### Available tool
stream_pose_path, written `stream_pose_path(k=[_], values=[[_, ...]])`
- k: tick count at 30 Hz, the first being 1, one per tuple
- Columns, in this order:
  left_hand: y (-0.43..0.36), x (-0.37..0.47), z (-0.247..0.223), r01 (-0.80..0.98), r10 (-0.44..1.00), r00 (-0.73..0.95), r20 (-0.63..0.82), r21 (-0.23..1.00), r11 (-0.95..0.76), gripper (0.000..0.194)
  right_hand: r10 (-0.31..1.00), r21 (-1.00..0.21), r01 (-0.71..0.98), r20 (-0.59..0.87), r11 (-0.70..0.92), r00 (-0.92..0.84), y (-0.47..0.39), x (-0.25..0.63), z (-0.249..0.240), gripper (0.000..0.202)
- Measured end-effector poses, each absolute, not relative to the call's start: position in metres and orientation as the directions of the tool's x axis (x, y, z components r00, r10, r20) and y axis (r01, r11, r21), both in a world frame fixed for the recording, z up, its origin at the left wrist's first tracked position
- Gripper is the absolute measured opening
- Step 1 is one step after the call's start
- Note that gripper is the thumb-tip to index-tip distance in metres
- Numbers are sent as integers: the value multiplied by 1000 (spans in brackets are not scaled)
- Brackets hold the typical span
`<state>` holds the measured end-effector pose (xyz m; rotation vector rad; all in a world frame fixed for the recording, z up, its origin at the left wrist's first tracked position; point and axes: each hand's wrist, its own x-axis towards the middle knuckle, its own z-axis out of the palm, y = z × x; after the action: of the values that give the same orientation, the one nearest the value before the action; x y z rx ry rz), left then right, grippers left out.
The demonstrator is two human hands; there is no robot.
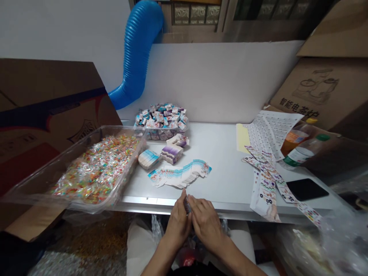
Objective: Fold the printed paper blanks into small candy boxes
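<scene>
My left hand (178,220) and my right hand (206,220) meet at the table's front edge, fingers closed around a small printed paper piece (188,206). Only a sliver of it shows between them, so I cannot make out its full shape. Just beyond my fingertips lies a fanned row of flat blue-and-white paper boxes (181,174). Behind that row sit a blue-striped stack (148,159) and a purple stack (171,153) of similar flat pieces. A clear tub (161,134) at the back is heaped with small folded boxes (163,117).
At left, a large clear tray (115,197) holds many small wrapped colourful pieces (100,165). Printed sheets (267,132), sticker strips (267,188), bottles (301,153) and a black phone (307,189) occupy the right side. A blue hose (138,53) hangs behind; cardboard boxes (324,88) flank the table.
</scene>
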<state>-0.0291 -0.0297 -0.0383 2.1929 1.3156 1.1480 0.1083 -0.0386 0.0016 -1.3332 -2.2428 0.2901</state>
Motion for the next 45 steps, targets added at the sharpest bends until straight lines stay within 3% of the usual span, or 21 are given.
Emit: stream_pose_path(k=[4, 6, 9, 11, 13, 17, 23, 30, 36, 40, 43, 45], values=[[-46, -31, -50, 609, 842, 295, 453, 589, -530, 55, 892, -618, 655, 194, 435, -409, -24, 124, -1, 34], [-56, -30, -60, 647, 834, 311, 455, 541, -537, 51, 934, -654, 674, 165, 343, -316, -3, 137, -8, 32], [-64, -27, -67, 736, 839, 271, 472, 460, -496, 54, 965, -451, 868, 240, 207, -106, 40, 155, -20, 40], [-63, -26, -64, 772, 854, 265, 448, 432, -466, 57, 972, -285, 946, 217, 154, -93, 67, 164, -26, 55], [-58, -27, -57, 768, 863, 274, 425, 443, -462, 48, 976, -191, 967, 166, 171, -140, 85, 169, -28, 53], [-49, -28, -47, 747, 880, 262, 396, 494, -445, 28, 964, -142, 958, 127, 250, -233, 91, 173, -22, 33], [-32, -21, -41, 727, 875, 245, 417, 518, -450, 21, 937, -126, 929, 86, 348, -340, 70, 175, -9, 32], [-9, -10, -33, 698, 844, 238, 481, 520, -493, 24, 922, -223, 896, 141, 383, -359, 65, 183, 4, 31], [6, -2, -36, 667, 826, 250, 506, 528, -525, 35, 922, -320, 866, 182, 384, -341, 61, 181, -4, 34], [12, 3, -36, 667, 818, 237, 524, 525, -529, 50, 929, -356, 875, 289, 329, -232, 51, 177, 4, 33], [14, 5, -28, 678, 804, 191, 563, 516, -523, 74, 943, -563, 775, 306, 287, -127, 34, 171, 23, 31], [15, 4, -21, 673, 809, 178, 560, 530, -515, 74, 970, -759, 605, 217, 240, -113, 23, 166, 34, 30]])
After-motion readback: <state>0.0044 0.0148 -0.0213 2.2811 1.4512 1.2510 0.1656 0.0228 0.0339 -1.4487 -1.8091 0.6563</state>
